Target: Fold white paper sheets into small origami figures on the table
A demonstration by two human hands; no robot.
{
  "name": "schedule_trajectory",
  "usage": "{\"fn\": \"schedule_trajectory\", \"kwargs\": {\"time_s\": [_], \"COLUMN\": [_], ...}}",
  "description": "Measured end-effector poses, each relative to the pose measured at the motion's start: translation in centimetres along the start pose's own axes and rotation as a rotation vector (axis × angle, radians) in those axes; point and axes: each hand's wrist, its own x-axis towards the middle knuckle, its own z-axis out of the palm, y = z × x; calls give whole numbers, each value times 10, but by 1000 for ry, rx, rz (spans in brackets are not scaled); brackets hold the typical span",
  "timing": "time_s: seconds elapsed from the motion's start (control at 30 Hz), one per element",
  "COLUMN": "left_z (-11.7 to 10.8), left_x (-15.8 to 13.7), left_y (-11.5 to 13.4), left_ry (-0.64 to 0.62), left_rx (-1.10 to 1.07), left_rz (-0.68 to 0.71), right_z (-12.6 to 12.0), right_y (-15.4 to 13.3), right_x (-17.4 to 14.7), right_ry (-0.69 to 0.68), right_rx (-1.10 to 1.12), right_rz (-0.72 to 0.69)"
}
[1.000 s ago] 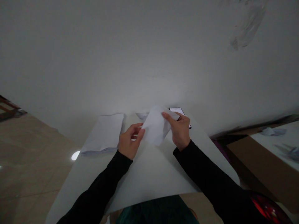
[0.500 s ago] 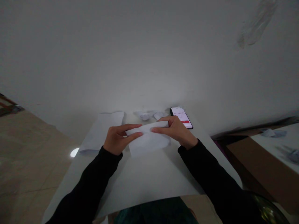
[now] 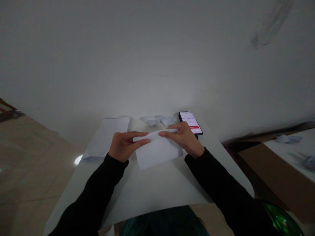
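A white sheet of paper (image 3: 158, 151) is held above the table, its lower part hanging toward me and its top edge bent over. My left hand (image 3: 125, 144) pinches the upper left corner between thumb and fingers. At the upper right, my right hand (image 3: 183, 137) grips the same edge, the thumb lying on the near face. Behind the sheet rest two folded paper pieces, one on the left (image 3: 150, 121) and one on the right (image 3: 168, 120). The far side of the sheet and some fingertips are hidden.
A stack of white paper (image 3: 104, 136) lies on the white table (image 3: 159, 190) at the left. By the wall, a phone (image 3: 190, 123) shows a running timer. To the right stands a brown cardboard box (image 3: 275, 177), with crumpled paper (image 3: 287, 139) on a white surface beyond.
The sheet's lower part has swung down and flattened, so more of its near face shows. My right hand has shifted slightly left; my left hand stays nearly in place.
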Motion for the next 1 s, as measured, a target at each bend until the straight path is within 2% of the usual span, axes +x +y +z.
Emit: {"fn": "schedule_trajectory", "kwargs": {"time_s": [0.1,0.2,0.3,0.43,0.5,0.6,0.67,0.73,0.8,1.0], "left_z": [1,10,23,30,29,30,32,36,39,45], "left_x": [2,3,0,-1,0,0,-1,-2,-2,-4], "left_y": [2,7,9,5,2,-6,-11,-15,-16,-15], "left_ry": [-59,-214,-365,-449,-410,-221,-75,18,45,22], "left_rx": [123,268,355,225,126,-44,-161,-224,-213,-57], "left_rz": [111,222,213,166,116,-41,-149,-205,-212,-188], "right_z": [1,3,6,8,8,9,12,20,28,36], "right_y": [5,9,11,11,10,11,12,15,19,32], "right_x": [2,2,1,2,4,6,7,5,3,7], "right_ry": [-57,-151,-166,-101,-20,120,121,40,5,227], "right_rx": [-55,-118,-152,-112,-11,243,396,478,495,440], "right_rz": [-24,-81,-120,-103,-80,0,74,127,139,155]}}
